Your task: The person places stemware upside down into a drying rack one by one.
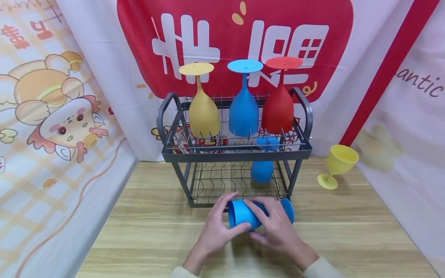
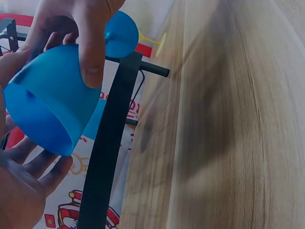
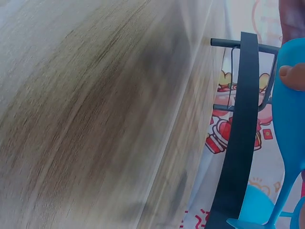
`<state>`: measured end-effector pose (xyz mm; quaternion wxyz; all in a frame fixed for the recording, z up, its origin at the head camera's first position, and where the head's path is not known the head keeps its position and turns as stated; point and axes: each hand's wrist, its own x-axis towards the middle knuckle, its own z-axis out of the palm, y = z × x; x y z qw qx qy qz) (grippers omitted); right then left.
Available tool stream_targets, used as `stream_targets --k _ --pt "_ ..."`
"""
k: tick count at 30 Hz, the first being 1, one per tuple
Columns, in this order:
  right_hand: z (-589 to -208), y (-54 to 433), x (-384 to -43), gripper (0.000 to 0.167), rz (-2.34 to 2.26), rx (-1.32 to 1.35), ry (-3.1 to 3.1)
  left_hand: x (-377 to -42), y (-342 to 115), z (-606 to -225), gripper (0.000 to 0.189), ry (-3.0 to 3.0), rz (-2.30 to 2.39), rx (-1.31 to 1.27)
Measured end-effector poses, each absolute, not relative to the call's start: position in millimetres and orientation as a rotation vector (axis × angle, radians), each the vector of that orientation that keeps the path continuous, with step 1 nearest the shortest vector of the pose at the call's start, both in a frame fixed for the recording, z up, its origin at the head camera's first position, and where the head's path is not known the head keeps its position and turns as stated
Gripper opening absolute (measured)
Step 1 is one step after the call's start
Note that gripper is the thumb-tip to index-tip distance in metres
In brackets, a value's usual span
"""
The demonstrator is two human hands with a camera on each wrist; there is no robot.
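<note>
A blue goblet lies sideways between both hands, over the table in front of the rack, its open mouth facing left. My left hand holds the bowl at the rim, thumb in front and fingers behind. With its fingers over the bowl's other end, my right hand grips the goblet near the stem; the round foot sticks out beyond it. In the left wrist view the right thumb presses on the bowl. The right wrist view shows the bowl tapering to the stem.
A dark two-tier wire rack stands behind the hands. Upside down on its top tier are a yellow goblet, a blue one and a red one. Another blue goblet is below. A yellow goblet stands at right.
</note>
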<state>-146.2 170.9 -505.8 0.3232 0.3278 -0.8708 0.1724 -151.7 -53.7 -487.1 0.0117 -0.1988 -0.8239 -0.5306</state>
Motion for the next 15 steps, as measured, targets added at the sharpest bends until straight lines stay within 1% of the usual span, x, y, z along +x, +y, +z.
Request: stream_targets --k 6,15 --pt "-504.9 168.7 -145.4 0.102 0.44 0.867 -2.305 -154.4 -55.4 -488.5 0.061 -2.554 -1.667 -0.631" --pt "-502.4 167.6 -144.2 0.098 0.451 0.843 -2.288 -157.3 -59.0 -492.3 0.057 -2.4 -1.766 -0.588"
